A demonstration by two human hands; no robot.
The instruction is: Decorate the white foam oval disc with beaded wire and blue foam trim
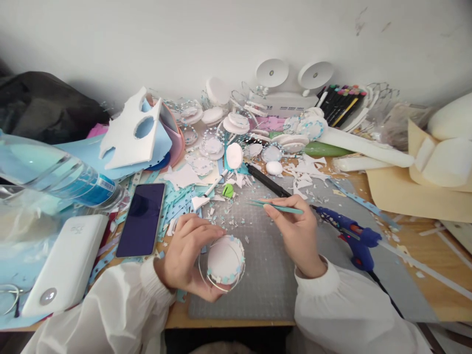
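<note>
My left hand [193, 258] grips a round white disc [224, 258] by its left side. Small pale blue and white stars line the disc's edge, and a thin wire ring loops around it. In my right hand [297, 231] is a pair of teal tweezers [280, 206], pinched between thumb and fingers with the tips pointing left. The tweezers are apart from the disc, above and to its right. Whether the tips hold anything is too small to tell. Under both hands lies a grey cutting mat [258, 285], strewn with tiny star pieces and scraps.
To the right lies a blue glue gun [357, 241] with its cord. A black pen-like tool [267, 179] and a green piece [228, 190] sit ahead. At left are a phone [141, 220], a white power bank [68, 265] and a water bottle [59, 169]. Decorated discs [236, 123] crowd the back.
</note>
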